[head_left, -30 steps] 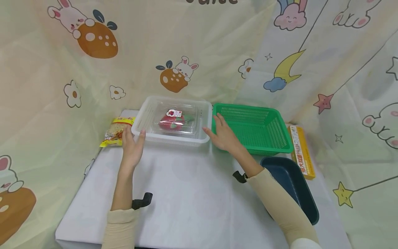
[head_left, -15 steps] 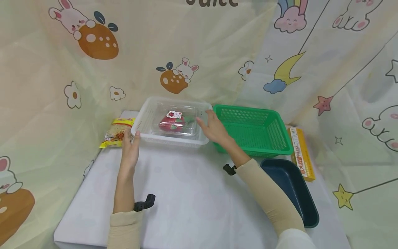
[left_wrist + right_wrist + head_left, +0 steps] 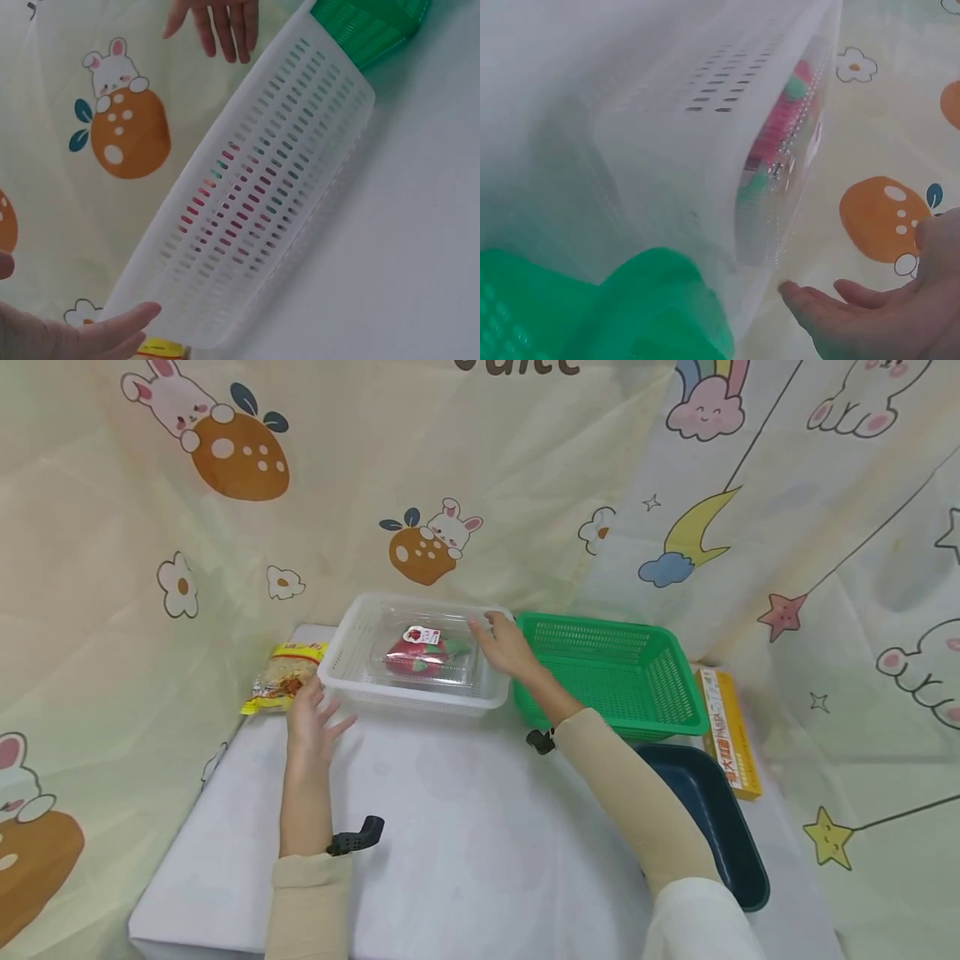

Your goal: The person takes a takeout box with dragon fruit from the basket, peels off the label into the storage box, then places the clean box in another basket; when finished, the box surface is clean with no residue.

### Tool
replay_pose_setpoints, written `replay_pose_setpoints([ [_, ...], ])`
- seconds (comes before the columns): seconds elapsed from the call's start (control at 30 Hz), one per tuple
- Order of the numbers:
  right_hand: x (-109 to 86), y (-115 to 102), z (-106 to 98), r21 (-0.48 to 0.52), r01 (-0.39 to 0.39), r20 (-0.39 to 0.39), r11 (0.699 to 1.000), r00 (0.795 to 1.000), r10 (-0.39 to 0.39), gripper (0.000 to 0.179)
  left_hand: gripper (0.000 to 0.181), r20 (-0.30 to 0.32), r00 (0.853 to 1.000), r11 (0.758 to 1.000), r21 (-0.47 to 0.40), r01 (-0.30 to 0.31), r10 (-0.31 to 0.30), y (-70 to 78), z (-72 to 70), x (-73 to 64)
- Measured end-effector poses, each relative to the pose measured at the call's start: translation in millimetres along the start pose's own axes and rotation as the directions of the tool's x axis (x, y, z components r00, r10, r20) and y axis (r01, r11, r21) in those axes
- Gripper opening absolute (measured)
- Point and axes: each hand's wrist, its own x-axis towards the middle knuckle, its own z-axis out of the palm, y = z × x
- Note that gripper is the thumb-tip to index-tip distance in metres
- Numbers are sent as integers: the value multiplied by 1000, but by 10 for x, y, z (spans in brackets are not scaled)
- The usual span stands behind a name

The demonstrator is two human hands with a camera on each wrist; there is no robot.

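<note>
White plastic pierced with rows of short slots makes up the basket (image 3: 408, 699), a rounded oblong with a smooth, broad rim, standing at the back of the desk (image 3: 465, 835). Inside it sits a clear box (image 3: 459, 671) of thin, shiny plastic with ridged edges, its lid rising above the rim. Red and green contents (image 3: 415, 660) show through, beneath a small white label (image 3: 422, 634).

Both hands are released: the left hand (image 3: 311, 722) is by the basket's near left corner, fingers loosely spread, close to a crinkled yellow packet (image 3: 283, 678); whether it touches either, I cannot tell. The right hand (image 3: 504, 646) is over the right rim, fingers loosely extended near the box.

Just right of the basket stands a green mesh tub (image 3: 600, 667), then a flat yellow carton (image 3: 727, 733); a smooth dark blue tray (image 3: 716, 806) lies nearer, partly behind the right sleeve (image 3: 637, 802)
</note>
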Motion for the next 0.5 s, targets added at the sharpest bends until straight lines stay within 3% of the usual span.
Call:
replay_pose_setpoints([
  [0.13,113,-38,-6,119,-93,63,989,994,86,82,77,-43,999,984,-175,24,-32,1,3,67],
  [0.23,186,-67,-27,250,-182,138,951,979,151,85,73,-54,996,956,-290,54,-73,-10,4,118],
  [0.33,260,-86,-38,388,-302,232,871,946,225,89,69,-45,993,930,-356,87,-111,-32,-3,162],
  [0.5,370,-108,-29,505,-494,365,708,865,343,90,70,-13,986,891,-430,144,-166,-81,-10,251],
])
